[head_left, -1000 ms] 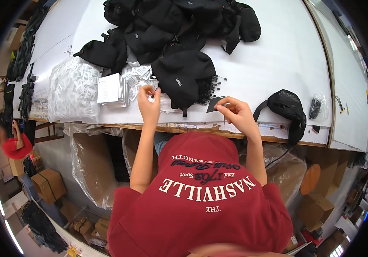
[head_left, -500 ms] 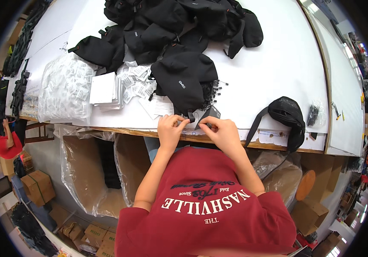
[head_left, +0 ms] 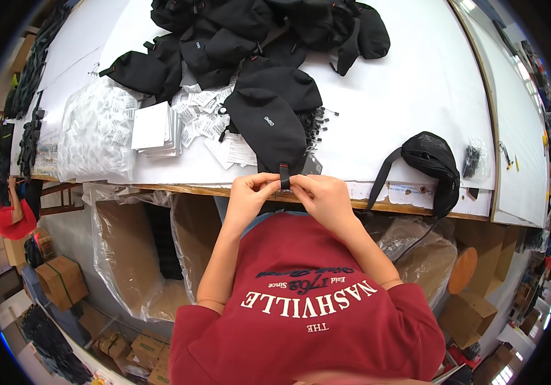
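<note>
A black fabric bag [head_left: 267,125] lies near the front edge of the table, its narrow end toward me. From that end a short black webbing loop [head_left: 284,173] sticks out. My left hand [head_left: 253,196] pinches the loop from the left. My right hand [head_left: 322,197] meets it from the right, fingertips closed at the same loop; whether a thin cord is also between them is too small to tell. Just behind my right hand lies a dark card tag [head_left: 312,165], partly covered. Small black cord ends [head_left: 316,125] are bunched by the bag's right side.
More black bags [head_left: 249,32] are heaped at the back. To the left sit a stack of white cards [head_left: 153,128], loose white labels [head_left: 201,112] and a clear plastic bag of labels [head_left: 97,131]. A black mesh pouch [head_left: 430,160] hangs over the front edge at right. Lined cartons [head_left: 137,247] stand below.
My hands have come closer together, the right one moving left onto the loop. The dark card has left my right fingers and lies behind them. The bag's narrow end now points straight at me.
</note>
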A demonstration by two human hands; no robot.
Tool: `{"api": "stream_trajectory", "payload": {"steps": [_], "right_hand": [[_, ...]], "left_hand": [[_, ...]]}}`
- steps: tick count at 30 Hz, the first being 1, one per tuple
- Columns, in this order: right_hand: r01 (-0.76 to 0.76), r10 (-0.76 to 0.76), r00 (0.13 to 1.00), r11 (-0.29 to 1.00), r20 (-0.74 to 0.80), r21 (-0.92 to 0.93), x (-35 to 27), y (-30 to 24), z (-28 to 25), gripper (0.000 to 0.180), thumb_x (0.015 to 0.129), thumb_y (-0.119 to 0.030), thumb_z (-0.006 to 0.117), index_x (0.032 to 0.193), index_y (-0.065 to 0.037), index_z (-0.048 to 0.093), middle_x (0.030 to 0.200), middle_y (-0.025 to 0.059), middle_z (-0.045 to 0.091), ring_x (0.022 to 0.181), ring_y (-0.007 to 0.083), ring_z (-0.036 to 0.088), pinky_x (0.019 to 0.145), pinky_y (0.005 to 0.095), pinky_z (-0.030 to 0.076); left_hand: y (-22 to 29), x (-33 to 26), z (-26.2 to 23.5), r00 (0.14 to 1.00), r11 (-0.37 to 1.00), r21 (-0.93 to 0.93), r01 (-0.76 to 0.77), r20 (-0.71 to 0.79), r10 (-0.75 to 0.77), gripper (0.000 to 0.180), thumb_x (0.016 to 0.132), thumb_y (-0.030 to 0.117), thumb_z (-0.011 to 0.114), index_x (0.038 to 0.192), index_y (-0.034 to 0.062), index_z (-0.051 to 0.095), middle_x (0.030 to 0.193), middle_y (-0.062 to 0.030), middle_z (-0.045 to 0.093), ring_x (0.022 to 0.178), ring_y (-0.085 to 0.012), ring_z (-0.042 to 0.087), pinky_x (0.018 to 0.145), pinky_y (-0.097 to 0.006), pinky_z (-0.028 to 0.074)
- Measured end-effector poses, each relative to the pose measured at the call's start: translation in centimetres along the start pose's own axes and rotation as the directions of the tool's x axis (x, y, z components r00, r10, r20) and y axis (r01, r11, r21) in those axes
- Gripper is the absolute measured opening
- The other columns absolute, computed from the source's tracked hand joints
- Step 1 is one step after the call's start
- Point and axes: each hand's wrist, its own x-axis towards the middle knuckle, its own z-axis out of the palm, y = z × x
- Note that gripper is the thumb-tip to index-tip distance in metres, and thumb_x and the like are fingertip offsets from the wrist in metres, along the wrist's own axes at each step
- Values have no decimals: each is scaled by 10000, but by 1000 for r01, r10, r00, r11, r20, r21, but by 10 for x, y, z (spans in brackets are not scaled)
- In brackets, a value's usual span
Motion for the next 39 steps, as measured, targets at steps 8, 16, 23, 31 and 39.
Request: {"api": "stream_trajectory", "payload": {"steps": [8, 16, 23, 31, 39], "right_hand": [[-84, 81, 996, 990, 36, 109, -9, 0, 11, 77, 767, -121, 667, 840, -98, 676, 635, 54, 592, 559, 232, 576, 519, 331, 449], [-8, 11, 999, 998, -44, 66, -11, 1, 13, 62, 765, -140, 668, 812, -101, 672, 623, 51, 596, 586, 231, 589, 546, 341, 461], [-325, 291, 946, 868, 146, 376, -5, -5, 7, 102, 810, -154, 666, 839, -57, 667, 644, 78, 628, 522, 183, 568, 505, 295, 433], [-460, 307, 887, 642, 344, 614, -9, 13, 1, 130, 885, -119, 619, 948, -8, 599, 647, -27, 558, 535, 36, 426, 513, 194, 351], [-328, 188, 942, 330, 279, 885, -6, 17, -12, 93, 921, -108, 548, 973, -42, 509, 775, 26, 590, 683, 51, 502, 582, 182, 353]], "left_hand": [[5, -15, 10, 988, 989, 110, -102, -103, 114, 123, 796, 45, 667, 901, -15, 682, 613, 36, 525, 546, -19, 399, 494, -198, 326], [2, -15, 5, 984, 966, 223, -130, -90, 153, 121, 760, 24, 675, 872, -21, 670, 650, 0, 552, 544, -36, 431, 491, -213, 345], [5, -19, 9, 978, 954, -257, -153, -180, 108, 107, 875, 33, 604, 973, 3, 635, 784, 13, 622, 575, -7, 446, 510, -160, 352], [24, -20, -13, 891, 863, -344, -369, -395, 223, 93, 899, 46, 575, 955, -13, 621, 863, -33, 604, 618, -61, 484, 579, -199, 406], [45, -27, -10, 781, 845, -186, -502, -517, 350, 59, 915, 67, 542, 931, 12, 558, 895, -58, 573, 738, -84, 517, 683, -224, 442]]}}
